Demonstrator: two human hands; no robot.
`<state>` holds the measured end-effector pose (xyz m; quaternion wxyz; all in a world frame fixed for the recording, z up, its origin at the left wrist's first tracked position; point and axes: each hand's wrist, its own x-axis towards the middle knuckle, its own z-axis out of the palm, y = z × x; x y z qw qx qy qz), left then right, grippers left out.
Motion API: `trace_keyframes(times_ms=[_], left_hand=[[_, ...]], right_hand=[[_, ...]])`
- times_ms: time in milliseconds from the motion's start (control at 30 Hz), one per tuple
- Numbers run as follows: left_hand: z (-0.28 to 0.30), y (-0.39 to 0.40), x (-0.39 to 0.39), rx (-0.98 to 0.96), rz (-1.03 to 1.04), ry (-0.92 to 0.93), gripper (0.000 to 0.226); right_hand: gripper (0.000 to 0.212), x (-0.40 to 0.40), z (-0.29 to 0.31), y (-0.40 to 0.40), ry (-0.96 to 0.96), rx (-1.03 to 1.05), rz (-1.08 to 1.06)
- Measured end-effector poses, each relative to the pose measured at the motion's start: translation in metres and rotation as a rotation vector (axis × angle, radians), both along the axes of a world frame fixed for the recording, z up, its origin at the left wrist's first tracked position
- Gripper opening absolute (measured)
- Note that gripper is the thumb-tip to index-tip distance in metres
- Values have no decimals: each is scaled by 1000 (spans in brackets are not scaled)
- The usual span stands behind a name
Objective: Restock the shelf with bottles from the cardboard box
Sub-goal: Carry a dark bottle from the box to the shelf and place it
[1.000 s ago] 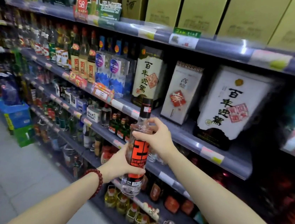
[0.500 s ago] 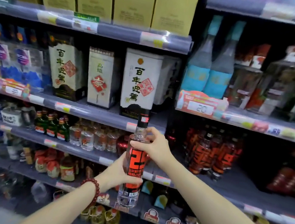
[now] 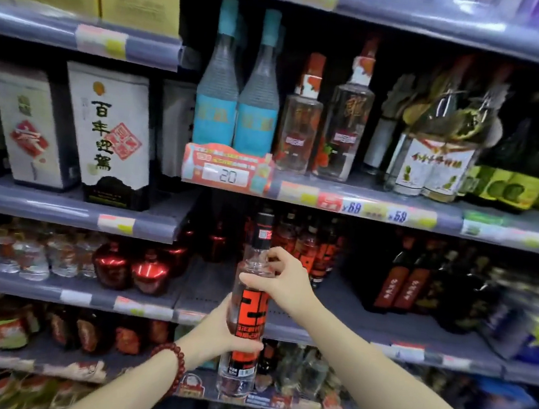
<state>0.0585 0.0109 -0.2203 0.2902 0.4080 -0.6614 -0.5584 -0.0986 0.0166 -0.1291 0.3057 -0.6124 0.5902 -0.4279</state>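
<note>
Now both hands hold one bottle.
Left hand grips its base, right hand its shoulder, upright before the shelf edge.

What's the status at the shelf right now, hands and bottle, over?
Left hand grips the clear bottle low, right hand grips its shoulder. Bottle upright, off the shelf. Matching bottles behind; bare shelf in front of them.

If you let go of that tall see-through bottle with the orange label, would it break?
Probably yes. The bottle looks like clear glass, so it would likely shatter on a hard floor. It seems full and fairly heavy, which may be why the left hand holds low and the right hand steadies the shoulder. Being tall and narrow, it could tip easily on the shelf.
</note>
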Motion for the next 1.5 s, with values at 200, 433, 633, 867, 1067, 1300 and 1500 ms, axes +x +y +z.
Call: trace_keyframes(times_ms=[200, 433, 633, 867, 1067, 1300, 1500], left_hand=[[-14, -20, -61, -16, -120, -66, 88], [-21, -49, -128, -53, -206, -95, 94], [-31, -69, -184, -61, -83, -147, 74], [-38, -97, -230, -99, 81, -84, 86], [-58, -112, -245, -159, 187, -68, 84], [-76, -127, -254, -212, 271, -73, 97], [-89, -138, -265, -253, 322, 14, 76]], right_hand=[[40, -58, -10, 5, -15, 18, -142], [34, -116, -15, -5, 0, 1, -278], [38, -170, -22, -34, 40, 1, -311], [41, -211, -36, -70, 39, -107, -273], [37, -222, -65, -92, 53, -192, -245], [43, -227, -86, -118, -6, -251, -234], [47, -229, -98, -130, -2, -297, -199]])
